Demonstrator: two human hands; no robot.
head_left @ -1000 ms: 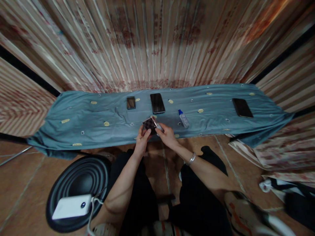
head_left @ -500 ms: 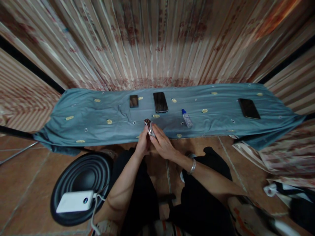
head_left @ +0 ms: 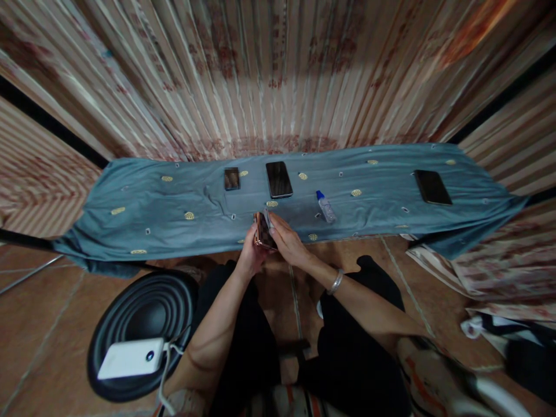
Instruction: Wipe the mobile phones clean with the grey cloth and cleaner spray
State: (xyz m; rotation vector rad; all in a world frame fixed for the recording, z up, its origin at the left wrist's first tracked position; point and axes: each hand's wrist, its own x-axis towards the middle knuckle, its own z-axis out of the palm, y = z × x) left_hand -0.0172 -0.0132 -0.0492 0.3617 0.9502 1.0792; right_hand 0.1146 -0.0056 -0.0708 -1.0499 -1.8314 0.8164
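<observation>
Over the near edge of the cloth-covered surface, my left hand (head_left: 248, 252) is closed around a phone-like slab (head_left: 264, 233) with a brown checkered face and a shiny copper-coloured rim. The slab tilts upward between my hands. My right hand (head_left: 290, 243) is closed on a thin grey cloth-like piece (head_left: 267, 218), pressed along the slab's right side. Its fingers partly hide both. Beyond my hands lies a dark-screened phone (head_left: 279, 179). A small clear bottle with a blue cap (head_left: 325, 207) rests on its side to the right.
A blue-green patterned cloth (head_left: 208, 231) covers the long surface. On it are a small dark square item (head_left: 231, 178), blurred, and a black tablet-like slab (head_left: 433, 187). A white power bank (head_left: 130, 358) with a cable sits on a black round ridged object (head_left: 143, 289). Striped curtains (head_left: 243, 75) hang behind.
The slab has turned so its checkered face shows more. My right hand has shifted slightly along its right side with the grey piece. The view has moved a little.
</observation>
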